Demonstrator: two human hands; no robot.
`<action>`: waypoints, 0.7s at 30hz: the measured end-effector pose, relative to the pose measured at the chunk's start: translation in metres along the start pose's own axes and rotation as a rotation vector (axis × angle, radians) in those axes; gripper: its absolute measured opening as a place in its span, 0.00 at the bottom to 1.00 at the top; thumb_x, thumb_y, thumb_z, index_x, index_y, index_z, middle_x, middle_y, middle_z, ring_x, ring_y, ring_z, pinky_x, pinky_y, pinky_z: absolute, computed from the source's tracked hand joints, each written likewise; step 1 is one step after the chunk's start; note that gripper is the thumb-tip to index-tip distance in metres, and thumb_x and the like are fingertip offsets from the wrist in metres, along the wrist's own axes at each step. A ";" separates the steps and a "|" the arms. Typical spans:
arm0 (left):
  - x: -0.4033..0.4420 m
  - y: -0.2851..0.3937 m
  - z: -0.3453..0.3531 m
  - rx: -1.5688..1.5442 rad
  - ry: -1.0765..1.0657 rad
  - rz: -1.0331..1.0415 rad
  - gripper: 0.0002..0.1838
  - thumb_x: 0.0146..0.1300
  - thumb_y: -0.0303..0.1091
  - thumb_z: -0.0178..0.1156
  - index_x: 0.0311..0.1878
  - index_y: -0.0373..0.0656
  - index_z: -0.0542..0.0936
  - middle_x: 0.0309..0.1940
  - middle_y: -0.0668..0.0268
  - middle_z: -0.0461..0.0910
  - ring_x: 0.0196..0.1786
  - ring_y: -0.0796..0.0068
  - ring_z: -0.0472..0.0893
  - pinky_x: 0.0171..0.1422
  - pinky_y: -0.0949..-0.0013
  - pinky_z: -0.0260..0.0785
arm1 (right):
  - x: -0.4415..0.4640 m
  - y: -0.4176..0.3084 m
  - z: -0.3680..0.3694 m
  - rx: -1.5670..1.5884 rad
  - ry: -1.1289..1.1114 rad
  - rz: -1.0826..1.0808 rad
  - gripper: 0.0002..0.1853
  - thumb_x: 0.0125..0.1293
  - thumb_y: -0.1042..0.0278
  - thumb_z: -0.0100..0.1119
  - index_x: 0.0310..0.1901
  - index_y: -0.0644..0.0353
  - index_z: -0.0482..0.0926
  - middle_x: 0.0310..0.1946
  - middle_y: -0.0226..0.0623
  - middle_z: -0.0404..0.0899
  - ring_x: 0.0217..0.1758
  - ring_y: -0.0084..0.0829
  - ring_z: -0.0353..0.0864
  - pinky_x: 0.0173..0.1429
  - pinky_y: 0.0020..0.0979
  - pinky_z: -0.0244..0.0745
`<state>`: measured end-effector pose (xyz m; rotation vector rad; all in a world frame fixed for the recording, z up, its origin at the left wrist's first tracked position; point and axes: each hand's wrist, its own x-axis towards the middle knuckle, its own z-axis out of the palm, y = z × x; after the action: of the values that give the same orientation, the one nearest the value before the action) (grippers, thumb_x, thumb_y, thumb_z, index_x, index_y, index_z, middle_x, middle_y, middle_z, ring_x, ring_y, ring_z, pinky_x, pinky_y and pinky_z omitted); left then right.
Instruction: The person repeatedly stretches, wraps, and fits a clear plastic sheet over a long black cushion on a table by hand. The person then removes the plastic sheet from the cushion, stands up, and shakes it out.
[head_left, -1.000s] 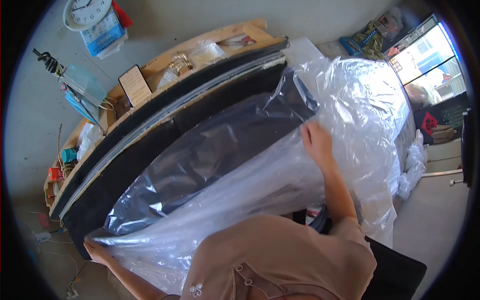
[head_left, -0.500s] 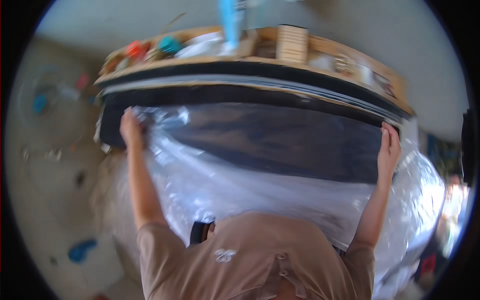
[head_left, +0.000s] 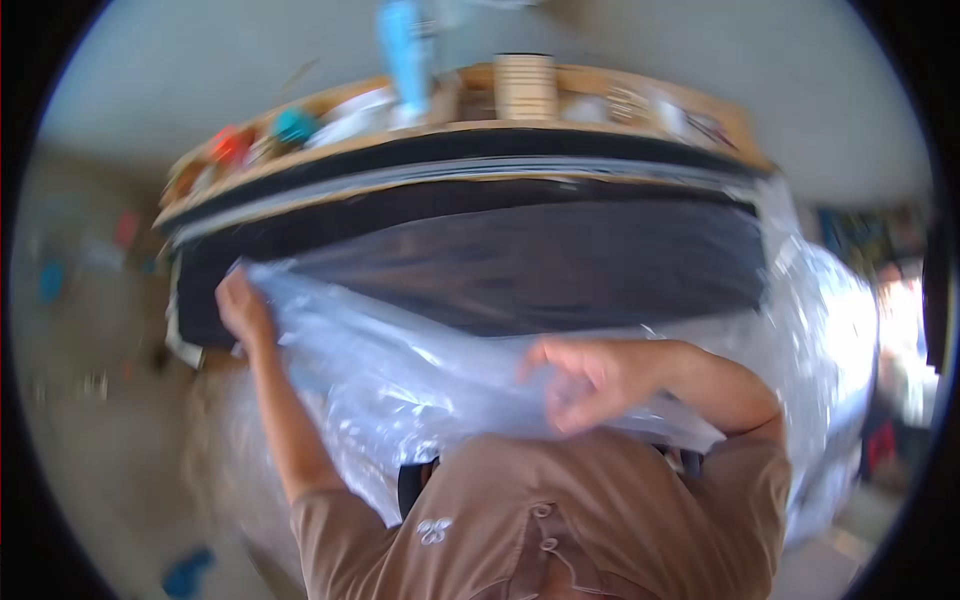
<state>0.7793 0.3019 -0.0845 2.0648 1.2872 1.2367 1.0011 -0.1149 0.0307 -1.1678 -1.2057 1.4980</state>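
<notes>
A sheet of clear plastic film (head_left: 400,360) lies over a black work surface (head_left: 560,265) and hangs down in folds toward my body. At the left, my left hand (head_left: 243,305) pinches the film's upper corner, its fingers closed. My right hand (head_left: 605,382) is bent inward in front of my chest, over the near part of the film. Its fingers are curved, with a gap between thumb and forefinger, and slightly blurred; I see nothing held in it. Whether it touches the film is unclear.
Behind the black surface runs a pale metal rail (head_left: 400,180). A wooden shelf (head_left: 450,130) beyond it bears a slatted block (head_left: 525,88), a teal item (head_left: 294,125), a red item (head_left: 230,145) and a blue upright object (head_left: 405,60). More crumpled plastic (head_left: 820,300) bulges at the right.
My right hand has left the far right edge of the surface and come inward to the middle, near my chest. My left hand still grips the film corner. The camera view has shifted.
</notes>
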 end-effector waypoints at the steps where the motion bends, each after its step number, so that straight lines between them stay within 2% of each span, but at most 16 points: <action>1: 0.002 -0.018 0.002 -0.038 -0.014 0.012 0.13 0.65 0.36 0.51 0.42 0.36 0.77 0.36 0.60 0.78 0.41 0.71 0.75 0.50 0.68 0.66 | -0.033 -0.008 0.003 -0.472 0.030 0.280 0.14 0.58 0.71 0.53 0.47 0.59 0.67 0.36 0.43 0.78 0.32 0.38 0.80 0.31 0.39 0.73; 2: 0.001 -0.030 0.004 -0.159 -0.029 -0.050 0.13 0.66 0.36 0.51 0.43 0.35 0.76 0.36 0.59 0.77 0.41 0.71 0.74 0.50 0.69 0.66 | -0.071 -0.012 0.009 -0.912 0.027 0.612 0.14 0.55 0.72 0.52 0.45 0.59 0.69 0.32 0.41 0.78 0.32 0.40 0.80 0.32 0.41 0.72; 3: -0.004 -0.002 -0.001 -0.003 -0.078 -0.007 0.13 0.67 0.36 0.50 0.44 0.35 0.75 0.37 0.59 0.77 0.41 0.71 0.74 0.49 0.69 0.66 | -0.120 0.024 0.015 -1.378 0.430 0.647 0.12 0.49 0.73 0.51 0.39 0.58 0.72 0.27 0.41 0.76 0.32 0.42 0.78 0.32 0.40 0.71; 5: 0.003 -0.041 0.004 0.115 -0.145 0.175 0.15 0.69 0.39 0.48 0.45 0.36 0.75 0.38 0.55 0.77 0.41 0.63 0.76 0.49 0.65 0.68 | -0.210 0.044 0.009 -1.716 1.359 0.742 0.07 0.50 0.73 0.52 0.33 0.55 0.72 0.22 0.37 0.72 0.26 0.40 0.75 0.27 0.40 0.69; 6: -0.002 -0.022 0.002 0.242 -0.127 0.242 0.15 0.68 0.39 0.48 0.45 0.35 0.74 0.38 0.51 0.77 0.42 0.56 0.77 0.47 0.63 0.69 | -0.253 0.050 0.018 -1.757 1.686 0.875 0.06 0.52 0.71 0.52 0.34 0.54 0.72 0.22 0.38 0.73 0.29 0.40 0.77 0.29 0.41 0.70; 8: 0.014 -0.062 0.006 0.302 -0.128 0.437 0.14 0.68 0.38 0.47 0.46 0.35 0.74 0.38 0.51 0.77 0.41 0.53 0.77 0.42 0.64 0.71 | -0.335 0.106 0.059 -1.325 1.904 1.636 0.08 0.56 0.69 0.50 0.39 0.52 0.74 0.26 0.41 0.77 0.32 0.40 0.78 0.31 0.39 0.71; 10: 0.015 -0.045 -0.001 0.371 -0.182 0.293 0.13 0.68 0.37 0.47 0.43 0.35 0.74 0.35 0.50 0.76 0.40 0.52 0.77 0.40 0.62 0.70 | -0.397 0.173 0.113 -0.851 1.985 1.730 0.11 0.60 0.68 0.48 0.44 0.49 0.74 0.33 0.47 0.79 0.34 0.43 0.79 0.33 0.36 0.74; 12: 0.044 -0.113 -0.013 0.449 -0.133 0.665 0.15 0.69 0.38 0.45 0.44 0.36 0.73 0.36 0.51 0.77 0.38 0.52 0.77 0.41 0.60 0.70 | -0.436 0.191 0.147 -0.600 2.639 0.863 0.13 0.67 0.59 0.43 0.45 0.56 0.73 0.38 0.45 0.79 0.35 0.38 0.79 0.37 0.33 0.75; 13: 0.034 -0.081 -0.025 0.500 -0.189 0.244 0.17 0.70 0.44 0.42 0.46 0.42 0.74 0.37 0.52 0.78 0.38 0.51 0.78 0.40 0.56 0.69 | -0.424 0.154 0.152 -0.382 2.939 0.319 0.15 0.68 0.56 0.41 0.44 0.58 0.72 0.38 0.42 0.78 0.36 0.36 0.79 0.39 0.34 0.76; 14: 0.003 -0.010 -0.034 0.562 -0.132 0.042 0.17 0.65 0.46 0.50 0.38 0.39 0.73 0.31 0.53 0.77 0.32 0.53 0.77 0.33 0.55 0.66 | -0.416 0.103 0.151 -0.426 2.886 -0.203 0.18 0.69 0.52 0.41 0.41 0.60 0.71 0.39 0.37 0.75 0.38 0.33 0.77 0.43 0.35 0.76; 15: -0.002 0.001 -0.031 0.598 -0.085 0.061 0.18 0.66 0.46 0.49 0.40 0.39 0.73 0.33 0.50 0.77 0.33 0.50 0.77 0.33 0.53 0.67 | -0.401 0.053 0.140 -0.737 2.754 -0.638 0.16 0.69 0.53 0.43 0.40 0.59 0.69 0.39 0.40 0.75 0.38 0.35 0.77 0.45 0.38 0.77; 16: -0.004 0.005 -0.029 0.628 -0.031 0.075 0.18 0.66 0.47 0.48 0.42 0.39 0.73 0.34 0.48 0.77 0.34 0.47 0.78 0.33 0.51 0.68 | -0.390 0.007 0.128 -1.124 2.666 -0.739 0.14 0.68 0.55 0.45 0.40 0.59 0.69 0.41 0.40 0.74 0.40 0.34 0.77 0.46 0.37 0.76; 18: 0.016 -0.016 -0.028 0.561 -0.112 0.007 0.18 0.68 0.46 0.45 0.43 0.39 0.73 0.33 0.50 0.77 0.35 0.51 0.78 0.35 0.55 0.70 | -0.423 -0.020 0.095 -2.042 2.397 0.734 0.13 0.63 0.61 0.50 0.44 0.60 0.72 0.36 0.42 0.78 0.40 0.39 0.79 0.47 0.38 0.75; 19: 0.014 -0.017 -0.028 0.630 -0.114 -0.041 0.18 0.69 0.48 0.41 0.45 0.44 0.73 0.36 0.52 0.78 0.36 0.49 0.78 0.35 0.52 0.69 | -0.424 -0.041 0.072 -2.046 1.798 1.561 0.13 0.61 0.62 0.51 0.44 0.60 0.73 0.35 0.43 0.78 0.41 0.41 0.79 0.48 0.38 0.74; 20: 0.014 -0.021 -0.027 0.699 -0.114 -0.094 0.18 0.69 0.49 0.38 0.47 0.49 0.73 0.38 0.54 0.79 0.38 0.48 0.77 0.36 0.50 0.68 | -0.430 -0.049 0.040 -1.444 1.698 1.850 0.14 0.57 0.64 0.50 0.44 0.59 0.76 0.36 0.47 0.79 0.44 0.42 0.78 0.47 0.40 0.73; 21: 0.034 -0.072 -0.023 0.740 -0.113 -0.058 0.18 0.68 0.53 0.37 0.47 0.55 0.72 0.39 0.56 0.79 0.38 0.46 0.77 0.33 0.46 0.66 | -0.514 -0.014 0.013 -1.208 1.711 1.835 0.15 0.57 0.64 0.47 0.43 0.59 0.77 0.39 0.49 0.78 0.46 0.45 0.77 0.47 0.43 0.72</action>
<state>0.7300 0.3636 -0.1079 2.4953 1.9318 0.6422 1.0866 -0.6138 0.1205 -3.4715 0.8178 -0.3804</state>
